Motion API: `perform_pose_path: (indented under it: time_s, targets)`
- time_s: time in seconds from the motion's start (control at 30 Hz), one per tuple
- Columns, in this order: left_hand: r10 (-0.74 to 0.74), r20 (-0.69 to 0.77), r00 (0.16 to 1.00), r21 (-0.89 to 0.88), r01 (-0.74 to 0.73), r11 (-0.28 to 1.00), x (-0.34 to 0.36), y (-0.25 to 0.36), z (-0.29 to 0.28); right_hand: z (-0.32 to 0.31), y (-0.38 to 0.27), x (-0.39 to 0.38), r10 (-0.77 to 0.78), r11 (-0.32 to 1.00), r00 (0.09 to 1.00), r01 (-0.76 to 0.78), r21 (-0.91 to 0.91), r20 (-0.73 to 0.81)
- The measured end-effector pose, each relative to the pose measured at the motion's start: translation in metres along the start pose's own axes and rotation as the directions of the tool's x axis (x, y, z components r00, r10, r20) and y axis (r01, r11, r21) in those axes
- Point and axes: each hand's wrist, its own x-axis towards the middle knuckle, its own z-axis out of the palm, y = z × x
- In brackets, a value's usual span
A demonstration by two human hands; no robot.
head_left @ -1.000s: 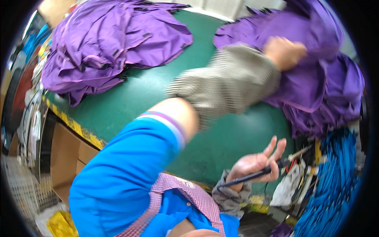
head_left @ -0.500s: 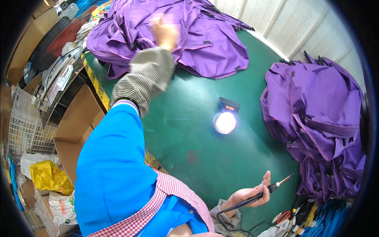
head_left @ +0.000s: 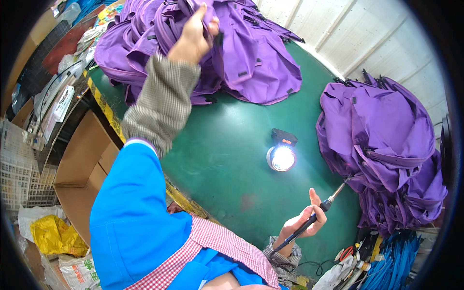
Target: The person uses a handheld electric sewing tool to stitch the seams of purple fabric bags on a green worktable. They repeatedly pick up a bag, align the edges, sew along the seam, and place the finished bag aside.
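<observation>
At the far side of the table, my left hand [head_left: 192, 41] is closed on a fold of a purple umbrella [head_left: 167, 30] in a heap of purple cloth with black tabs and dark tips. The fingers are partly turned away. Near the front right, my right hand [head_left: 305, 223] grips a soldering iron [head_left: 325, 205] by its black handle, with a cord trailing past the wrist. Its metal tip points up and right, close to the edge of a second purple umbrella pile [head_left: 386, 128]; I cannot tell whether it touches.
A lit lamp [head_left: 282, 158] with a black part lies on the green table [head_left: 220, 179]. Blue strips [head_left: 394, 256] and tools crowd the lower right corner. An open cardboard box [head_left: 79, 166] and a yellow bag [head_left: 55, 236] are left of the striped table edge. A white wall stands behind.
My left hand has closed on the umbrella fabric and lifts a fold of it. My right hand has moved slightly up, bringing the iron's tip nearer the right pile. The view has shifted slightly.
</observation>
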Motion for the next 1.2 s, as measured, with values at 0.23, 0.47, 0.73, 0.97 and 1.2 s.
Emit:
perform_pose_path:
  time_s: [0.23, 0.47, 0.73, 0.97, 1.2]
  targets:
    - [0.066, 0.128, 0.989, 0.325, -0.105, 0.94, -0.195, -0.128, -0.01, 0.025, 0.0, 0.016, -0.112, 0.985, 0.994, 0.109, 0.133, 0.018]
    - [-0.181, 0.134, 0.974, 0.345, 0.125, 0.93, -0.286, -0.213, -0.009, 0.131, 0.015, 0.075, -0.204, 0.954, 0.967, 0.232, 0.191, -0.156]
    - [-0.208, -0.029, 0.978, 0.374, 0.203, 0.905, -0.339, -0.212, -0.013, 0.12, 0.009, 0.057, -0.18, 0.97, 0.971, 0.202, 0.137, -0.16]
    - [-0.117, 0.197, 0.973, 0.467, 0.012, 0.884, -0.285, -0.181, 0.023, 0.081, -0.022, 0.09, -0.565, 0.813, 0.791, 0.582, 0.002, -0.236]
    - [-0.617, 0.448, 0.647, 0.361, 0.5, 0.787, -0.251, -0.191, 0.013, 0.075, 0.034, 0.067, -0.124, 0.988, 0.983, 0.134, 0.07, -0.137]
